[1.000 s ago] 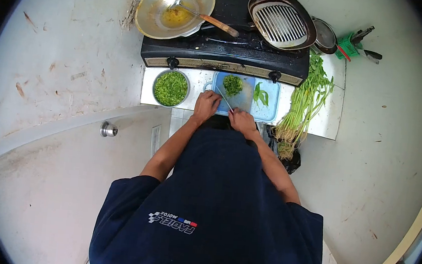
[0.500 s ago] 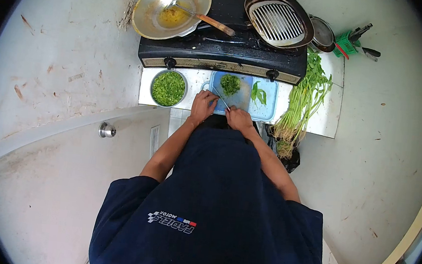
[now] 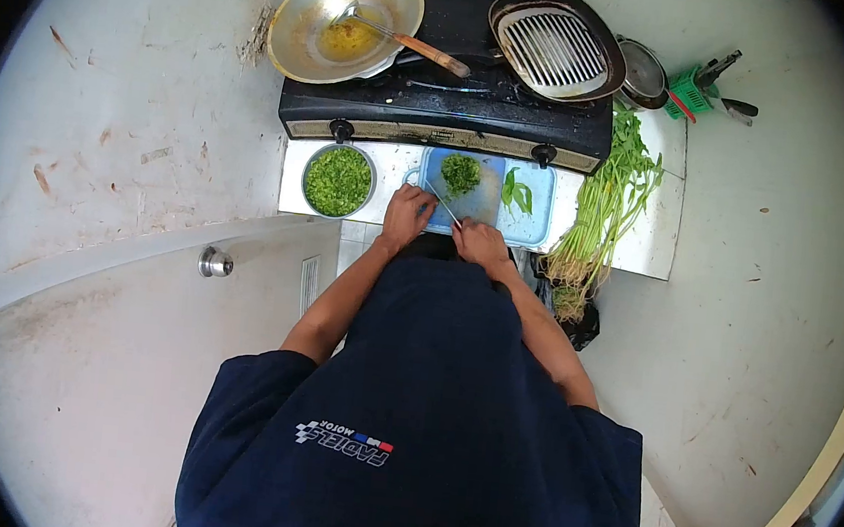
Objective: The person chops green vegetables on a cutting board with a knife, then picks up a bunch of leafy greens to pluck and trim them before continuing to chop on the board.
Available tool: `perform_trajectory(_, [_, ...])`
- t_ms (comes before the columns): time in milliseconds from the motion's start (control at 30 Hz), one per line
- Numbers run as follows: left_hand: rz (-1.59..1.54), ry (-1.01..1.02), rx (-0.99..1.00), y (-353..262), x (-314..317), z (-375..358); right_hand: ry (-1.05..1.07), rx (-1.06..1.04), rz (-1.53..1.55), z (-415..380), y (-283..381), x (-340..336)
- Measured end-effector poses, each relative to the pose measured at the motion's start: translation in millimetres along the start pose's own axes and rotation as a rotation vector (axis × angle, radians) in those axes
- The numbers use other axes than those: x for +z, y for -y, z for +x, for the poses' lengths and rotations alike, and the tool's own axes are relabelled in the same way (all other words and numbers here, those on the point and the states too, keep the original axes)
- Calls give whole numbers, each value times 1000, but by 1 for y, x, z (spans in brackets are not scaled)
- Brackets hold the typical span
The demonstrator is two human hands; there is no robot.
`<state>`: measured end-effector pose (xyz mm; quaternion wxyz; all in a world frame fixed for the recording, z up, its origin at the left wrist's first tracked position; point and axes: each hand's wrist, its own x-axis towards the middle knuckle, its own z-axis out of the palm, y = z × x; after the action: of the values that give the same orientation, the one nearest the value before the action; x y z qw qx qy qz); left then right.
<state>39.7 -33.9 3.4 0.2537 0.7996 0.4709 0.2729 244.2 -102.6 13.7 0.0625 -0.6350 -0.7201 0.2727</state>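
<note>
My right hand (image 3: 481, 244) is closed around the handle of a knife (image 3: 443, 203), whose thin blade slants up and left over a blue cutting board (image 3: 541, 226). Beside the blade, at the board's left front edge, my left hand (image 3: 407, 214) has its fingers bent together; whatever lies under them is hidden. Just beyond the blade sits a small heap of finely chopped greens (image 3: 461, 175). A few loose green leaves (image 3: 518, 193) rest on the right part of the board. Left of my left hand stands a round bowl (image 3: 305, 196) full of chopped greens (image 3: 338, 180).
Behind the board is a black stove (image 3: 445, 115) bearing a wok (image 3: 291, 36) with a wooden-handled ladle (image 3: 425, 53), and a grill pan (image 3: 555, 49). Long-stemmed greens (image 3: 597, 209) overhang the counter's right side. A green basket (image 3: 691, 91) holds utensils. A door (image 3: 134, 339) stands at left.
The whole view has shifted very slightly. Both hands and the knife keep nearly the same place on the board, and the heap of greens looks the same.
</note>
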Motion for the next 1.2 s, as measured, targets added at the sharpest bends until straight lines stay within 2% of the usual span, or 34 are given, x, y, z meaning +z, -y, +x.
perform_trajectory(467, [-36,63,-27,-2,-11,-6,-29,8,-9,2,2,9])
perform_trajectory(733, [-73,78,28,7,-17,3,-35,22,11,2,-2,9])
perform_trajectory(867, [-67,85,17,8,-14,5,25,59,13,2,2,2])
perform_trajectory(1200, [-142,35,-184,1,-3,4,-59,11,9,1,-1,11])
